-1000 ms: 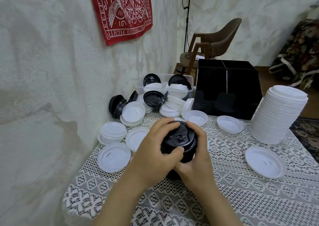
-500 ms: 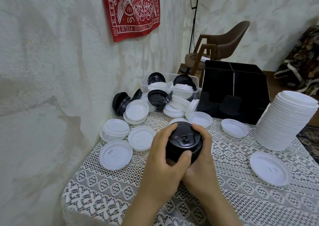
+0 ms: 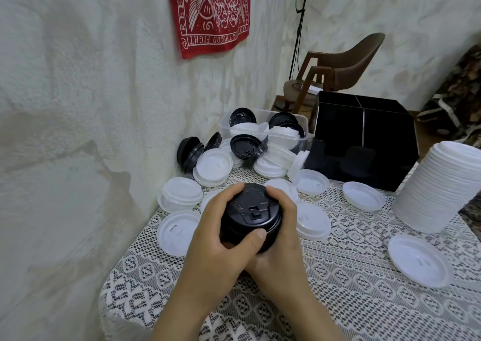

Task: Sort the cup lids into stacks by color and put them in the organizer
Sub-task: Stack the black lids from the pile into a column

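Left hand [image 3: 221, 244] against right hand [image 3: 285, 236] (fingers curled)

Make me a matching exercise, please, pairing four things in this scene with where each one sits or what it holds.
Things:
1. black lid stack
2. tall white lid stack
3. clear bin
4. black organizer

States:
A. stands at the right edge of the table
B. holds mixed black and white lids
C. gripped by the left hand and right hand
D. sits just right of the clear bin

Pairs: 1-C, 2-A, 3-B, 4-D
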{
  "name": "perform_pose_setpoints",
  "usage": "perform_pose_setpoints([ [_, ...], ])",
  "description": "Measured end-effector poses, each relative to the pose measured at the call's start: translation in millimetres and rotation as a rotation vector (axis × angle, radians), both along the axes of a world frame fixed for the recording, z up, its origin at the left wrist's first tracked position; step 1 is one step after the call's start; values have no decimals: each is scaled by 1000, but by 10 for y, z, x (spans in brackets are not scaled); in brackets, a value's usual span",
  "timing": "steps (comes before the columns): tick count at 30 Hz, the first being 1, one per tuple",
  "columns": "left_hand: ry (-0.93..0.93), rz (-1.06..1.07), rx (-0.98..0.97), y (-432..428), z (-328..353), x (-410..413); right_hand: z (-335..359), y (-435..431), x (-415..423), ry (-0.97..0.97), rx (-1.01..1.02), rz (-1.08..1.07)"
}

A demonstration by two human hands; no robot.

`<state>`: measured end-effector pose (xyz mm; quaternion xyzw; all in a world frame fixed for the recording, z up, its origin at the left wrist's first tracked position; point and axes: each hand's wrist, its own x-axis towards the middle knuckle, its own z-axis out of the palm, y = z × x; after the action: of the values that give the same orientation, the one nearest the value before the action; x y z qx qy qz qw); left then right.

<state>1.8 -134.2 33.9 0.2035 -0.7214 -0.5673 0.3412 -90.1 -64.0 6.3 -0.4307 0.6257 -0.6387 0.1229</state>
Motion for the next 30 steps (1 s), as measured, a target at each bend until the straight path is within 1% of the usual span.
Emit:
perform_pose_setpoints([
  [6, -3, 53, 37, -68, -13, 19, 15, -85, 37, 1, 24, 44],
  [11, -11, 27, 51, -86, -15, -7, 11, 5, -30, 27, 77, 115],
  [13, -4, 13, 55, -97, -19, -14, 61, 81, -79, -7, 129, 197],
  [16, -5, 10, 63, -105, -36, -26, 221, 251, -261, -18, 204, 381],
  [17, -8, 14, 60, -104, -38, -29, 279, 286, -347, -34, 212, 406],
  [18, -12, 19, 57, -99, -36, -32, 330, 291, -431, -58, 209, 392],
  [19, -19, 21, 59, -93, -36, -35, 362, 255, -517, -81, 197, 333],
  [21, -24, 20, 70, -92, -42, -42, 366, 76, -699, -51, 190, 121],
  [22, -24, 18, 74, -93, -49, -41, 352, -50, -786, 5, 208, 21],
  [24, -23, 15, 79, -99, -55, -48, 328, -345, -948, 205, 309, -94],
  [26, -19, 11, 94, -101, -56, -50, 277, -634, -1100, 453, 437, -133],
  [30, -9, 4, 107, -95, -22, -58, 167, -1070, -1334, 987, 592, -201],
])
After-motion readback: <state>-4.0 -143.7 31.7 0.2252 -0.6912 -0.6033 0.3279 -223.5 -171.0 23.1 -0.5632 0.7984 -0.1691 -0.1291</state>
